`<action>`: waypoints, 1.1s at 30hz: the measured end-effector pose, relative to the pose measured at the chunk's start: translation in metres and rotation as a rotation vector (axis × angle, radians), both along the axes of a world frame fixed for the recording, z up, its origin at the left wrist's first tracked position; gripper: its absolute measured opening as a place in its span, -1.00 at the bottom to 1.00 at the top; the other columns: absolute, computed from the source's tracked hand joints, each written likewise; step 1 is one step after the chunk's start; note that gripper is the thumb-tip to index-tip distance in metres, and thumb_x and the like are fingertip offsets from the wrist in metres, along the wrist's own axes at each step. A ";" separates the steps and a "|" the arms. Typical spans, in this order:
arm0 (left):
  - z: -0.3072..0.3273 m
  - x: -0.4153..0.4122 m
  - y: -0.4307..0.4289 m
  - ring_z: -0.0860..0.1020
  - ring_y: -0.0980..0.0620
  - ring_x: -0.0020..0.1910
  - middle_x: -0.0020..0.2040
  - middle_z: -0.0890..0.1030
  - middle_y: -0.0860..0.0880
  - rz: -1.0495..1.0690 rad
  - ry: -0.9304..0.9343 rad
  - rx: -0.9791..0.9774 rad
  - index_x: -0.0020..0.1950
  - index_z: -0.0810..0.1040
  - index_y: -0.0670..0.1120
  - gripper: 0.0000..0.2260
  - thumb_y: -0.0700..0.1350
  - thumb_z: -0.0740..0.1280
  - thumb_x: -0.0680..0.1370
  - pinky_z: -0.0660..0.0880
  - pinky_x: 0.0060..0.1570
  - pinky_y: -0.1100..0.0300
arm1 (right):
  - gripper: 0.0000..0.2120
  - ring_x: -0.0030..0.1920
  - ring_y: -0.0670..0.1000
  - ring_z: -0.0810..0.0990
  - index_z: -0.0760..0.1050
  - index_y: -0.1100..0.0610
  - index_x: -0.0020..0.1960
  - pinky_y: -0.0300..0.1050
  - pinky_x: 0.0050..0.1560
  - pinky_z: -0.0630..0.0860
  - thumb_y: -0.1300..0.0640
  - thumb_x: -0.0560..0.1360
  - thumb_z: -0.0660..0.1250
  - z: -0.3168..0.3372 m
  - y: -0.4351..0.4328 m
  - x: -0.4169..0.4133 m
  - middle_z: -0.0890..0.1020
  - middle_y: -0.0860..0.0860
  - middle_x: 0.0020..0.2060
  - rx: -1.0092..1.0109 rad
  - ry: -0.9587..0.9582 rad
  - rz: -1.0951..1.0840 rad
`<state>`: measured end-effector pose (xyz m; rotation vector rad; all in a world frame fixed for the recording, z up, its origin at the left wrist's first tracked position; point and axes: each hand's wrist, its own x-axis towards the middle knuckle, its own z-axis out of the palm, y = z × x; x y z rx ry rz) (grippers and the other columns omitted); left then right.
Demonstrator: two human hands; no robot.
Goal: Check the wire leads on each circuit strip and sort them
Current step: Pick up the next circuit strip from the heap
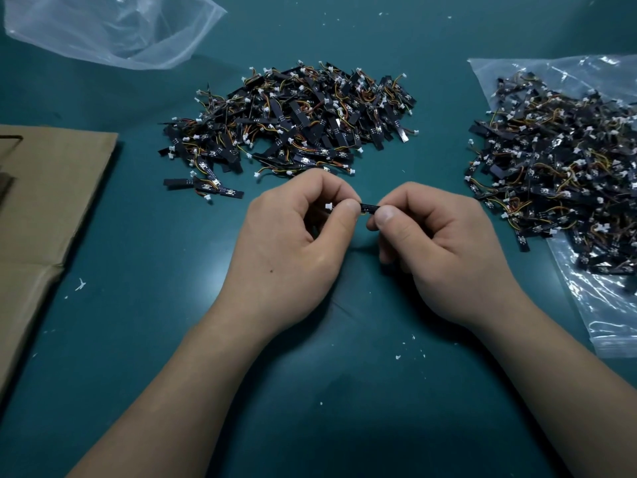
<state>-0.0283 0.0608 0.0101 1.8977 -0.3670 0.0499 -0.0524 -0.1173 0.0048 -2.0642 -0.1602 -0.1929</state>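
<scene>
Fingers (350, 209) pinch circuit strip (369, 205); markings too small.

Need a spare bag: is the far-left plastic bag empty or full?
Empty: the plastic bag is see-through, with nothing visible inside.

Glossy clear plastic bag (599, 305), matt cardboard (44, 201), smooth teal mat (138, 322).

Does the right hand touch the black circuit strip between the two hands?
Touching. The head view shows the right hand pinching one end of the circuit strip; the left hand pinches the other end.
</scene>
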 end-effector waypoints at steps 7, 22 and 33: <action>-0.002 0.001 0.000 0.47 0.08 -0.38 -0.28 0.60 0.01 0.015 0.009 -0.001 -0.09 0.58 0.02 -0.92 -0.06 0.33 0.59 0.40 -0.35 0.22 | -0.77 -0.43 0.02 0.54 0.58 -0.02 -0.19 -0.03 -0.37 0.48 -0.03 0.60 0.27 0.001 0.001 0.001 0.62 -0.04 -0.40 -0.100 0.013 0.003; -0.002 0.000 -0.001 0.55 -0.07 -0.33 -0.27 0.62 0.00 -0.015 0.028 -0.045 -0.10 0.59 0.01 -0.92 -0.06 0.35 0.58 0.48 -0.33 0.09 | -0.77 -0.44 0.03 0.52 0.56 0.01 -0.24 -0.09 -0.39 0.44 0.08 0.59 0.30 0.003 0.000 -0.001 0.60 -0.02 -0.43 -0.066 0.007 0.009; 0.002 -0.001 0.000 0.46 0.11 -0.37 -0.28 0.56 0.15 -0.094 0.008 -0.041 -0.08 0.59 0.00 -0.96 -0.13 0.36 0.55 0.40 -0.32 0.27 | -0.80 -0.44 0.02 0.51 0.56 0.04 -0.20 -0.01 -0.38 0.46 0.01 0.53 0.26 0.003 -0.001 -0.001 0.61 -0.03 -0.42 -0.036 0.010 0.024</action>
